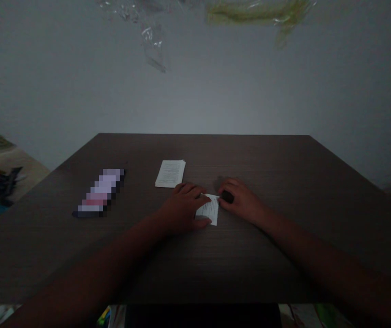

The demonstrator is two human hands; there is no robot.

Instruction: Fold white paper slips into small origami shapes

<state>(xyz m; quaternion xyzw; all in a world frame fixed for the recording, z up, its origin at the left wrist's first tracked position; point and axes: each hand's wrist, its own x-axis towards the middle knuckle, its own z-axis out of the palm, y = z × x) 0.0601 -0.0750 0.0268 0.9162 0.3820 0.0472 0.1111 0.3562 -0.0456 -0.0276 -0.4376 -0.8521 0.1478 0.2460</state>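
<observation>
So, left hand (pixel 181 212) and right hand (pixel 239 200), palm-down, flank a paper slip (pixel 209 209).

Your left hand (pixel 181 209) and right hand (pixel 239 200) are bare, as are both forearms (pixel 113 250), tapering toward the wrists from the near edge.

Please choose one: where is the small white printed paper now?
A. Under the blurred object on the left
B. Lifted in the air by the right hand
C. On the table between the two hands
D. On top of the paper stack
C. The small printed paper lies flat on the dark wooden table between the left hand and the right hand.
</observation>
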